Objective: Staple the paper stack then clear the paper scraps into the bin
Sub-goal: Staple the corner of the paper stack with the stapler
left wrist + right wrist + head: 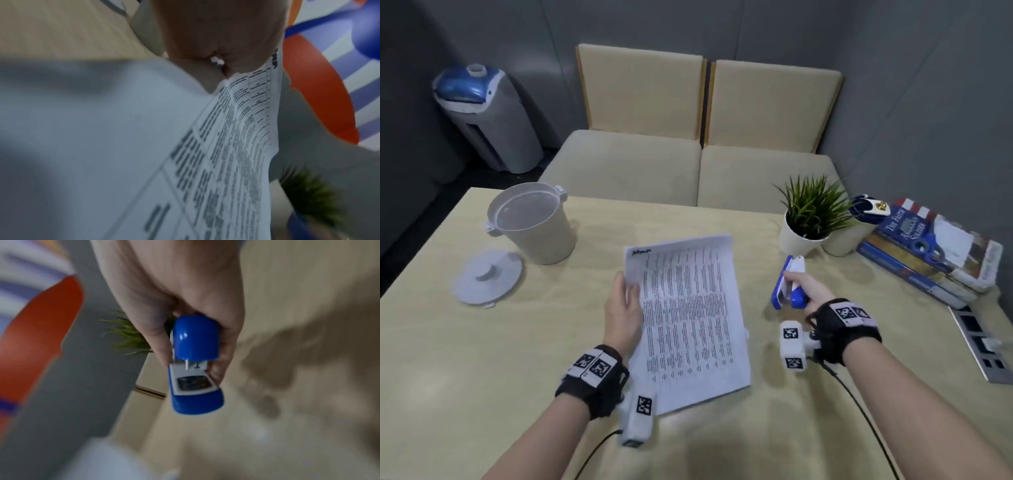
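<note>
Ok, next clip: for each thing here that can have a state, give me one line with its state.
paper stack: lifted at its left edge, not yet in the stapler
stapler: off the table, held in the air
left hand: grips the paper stack's left edge
right hand: grips the stapler
bin: open, upright on the table
bin lid: off, lying flat beside the bin
books: closed, stacked
</note>
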Available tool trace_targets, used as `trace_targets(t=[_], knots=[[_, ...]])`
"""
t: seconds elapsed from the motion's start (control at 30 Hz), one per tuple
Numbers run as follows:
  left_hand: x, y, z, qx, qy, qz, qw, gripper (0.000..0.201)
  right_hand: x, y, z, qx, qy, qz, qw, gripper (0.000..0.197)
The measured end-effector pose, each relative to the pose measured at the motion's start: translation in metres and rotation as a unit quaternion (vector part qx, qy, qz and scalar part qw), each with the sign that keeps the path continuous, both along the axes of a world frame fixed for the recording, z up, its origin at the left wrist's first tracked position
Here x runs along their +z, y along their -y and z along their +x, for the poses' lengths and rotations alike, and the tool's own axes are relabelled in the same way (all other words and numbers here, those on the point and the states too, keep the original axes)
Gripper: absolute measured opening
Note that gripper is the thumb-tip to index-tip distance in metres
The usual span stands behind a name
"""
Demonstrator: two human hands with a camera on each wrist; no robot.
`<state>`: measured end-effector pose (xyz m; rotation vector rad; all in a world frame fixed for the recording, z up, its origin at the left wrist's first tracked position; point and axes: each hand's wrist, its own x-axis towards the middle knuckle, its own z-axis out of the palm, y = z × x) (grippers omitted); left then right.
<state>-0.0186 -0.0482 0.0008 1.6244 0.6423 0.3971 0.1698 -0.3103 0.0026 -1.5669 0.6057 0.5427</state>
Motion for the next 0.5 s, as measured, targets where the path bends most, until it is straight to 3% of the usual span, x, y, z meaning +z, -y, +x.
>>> trace_targets(t=[0.03, 0.07, 0.13, 0.2, 0.3, 0.37, 0.43, 0.5], knots=[[0.007, -0.004, 0.002, 0.004, 0.005, -0.009, 1.0, 0.025, -0.011, 0.013, -0.001, 0.051, 0.023, -0.127, 0.99, 0.024], [0.013, -0.007, 0.004, 0.006, 0.005, -0.014, 1.0, 0.026, -0.024, 0.024, -0.003, 0.111, 0.045, -0.246, 0.962, 0.038], [0.021, -0.011, 0.007, 0.007, 0.0, -0.016, 1.0, 0.03, -0.037, 0.032, -0.019, 0.209, 0.089, -0.399, 0.888, 0.046], [0.017, -0.017, 0.012, 0.012, -0.004, -0.032, 0.999, 0.034, -0.046, 0.03, -0.035, 0.268, 0.123, -0.464, 0.835, 0.044], [0.009, -0.016, 0.02, 0.007, -0.012, -0.084, 0.996, 0.039, -0.051, 0.023, -0.051, 0.312, 0.148, -0.491, 0.8, 0.038], [0.008, -0.009, 0.028, 0.003, -0.015, -0.129, 0.992, 0.036, -0.046, 0.023, -0.055, 0.315, 0.146, -0.485, 0.803, 0.045], [0.004, 0.003, 0.037, -0.012, -0.028, -0.156, 0.987, 0.037, -0.032, 0.029, -0.059, 0.284, 0.156, -0.457, 0.828, 0.057], [0.002, 0.021, 0.05, -0.041, -0.037, -0.156, 0.986, 0.04, -0.007, 0.043, -0.068, 0.185, 0.17, -0.305, 0.919, 0.057]])
